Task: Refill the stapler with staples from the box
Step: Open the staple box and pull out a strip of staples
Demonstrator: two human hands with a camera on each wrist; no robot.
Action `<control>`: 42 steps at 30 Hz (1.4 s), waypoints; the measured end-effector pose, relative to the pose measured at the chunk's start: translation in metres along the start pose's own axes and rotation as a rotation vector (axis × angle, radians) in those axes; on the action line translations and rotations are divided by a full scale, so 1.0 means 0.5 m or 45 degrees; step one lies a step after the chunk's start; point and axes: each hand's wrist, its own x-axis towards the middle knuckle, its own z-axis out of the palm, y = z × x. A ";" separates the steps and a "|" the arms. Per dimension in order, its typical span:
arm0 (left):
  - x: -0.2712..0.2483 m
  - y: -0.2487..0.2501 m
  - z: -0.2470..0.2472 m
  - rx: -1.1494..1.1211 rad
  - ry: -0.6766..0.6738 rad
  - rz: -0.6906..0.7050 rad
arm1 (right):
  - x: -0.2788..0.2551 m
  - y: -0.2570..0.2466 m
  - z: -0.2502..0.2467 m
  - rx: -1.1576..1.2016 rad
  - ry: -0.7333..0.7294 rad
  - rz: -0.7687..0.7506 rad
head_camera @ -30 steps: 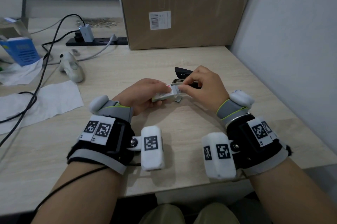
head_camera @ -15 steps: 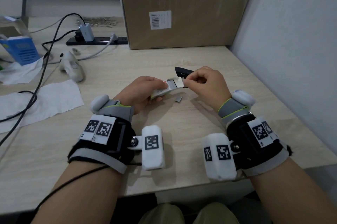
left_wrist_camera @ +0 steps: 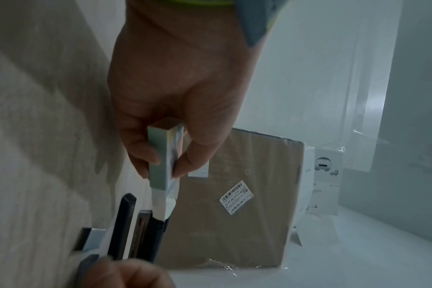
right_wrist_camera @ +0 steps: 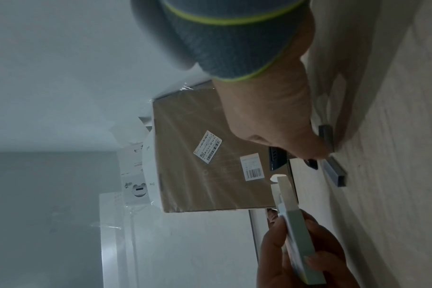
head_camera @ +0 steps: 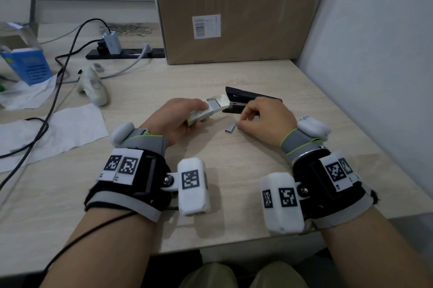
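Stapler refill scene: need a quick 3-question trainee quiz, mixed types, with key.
1. True or false: the left hand holds the staple box.
2. The loose staple strip lies: A) inside the stapler B) on the desk C) in the box.
3. Fill in: the right hand's fingertips are beside the ____.

Key: 1 true; 2 B; 3 staple strip.

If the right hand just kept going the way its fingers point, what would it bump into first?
Most likely the small strip of staples lying on the desk just ahead of the right hand fingertips. Depth is hard to judge; past it is the left hand holding the staple box.
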 end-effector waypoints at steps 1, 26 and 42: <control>-0.001 0.001 0.002 -0.014 -0.025 -0.004 | 0.002 -0.002 0.001 0.118 0.073 -0.031; -0.004 0.004 -0.013 -0.010 -0.293 0.025 | -0.011 -0.026 -0.006 1.029 -0.128 -0.073; -0.007 0.004 -0.006 0.035 -0.392 0.027 | -0.010 -0.026 0.006 0.955 -0.125 -0.132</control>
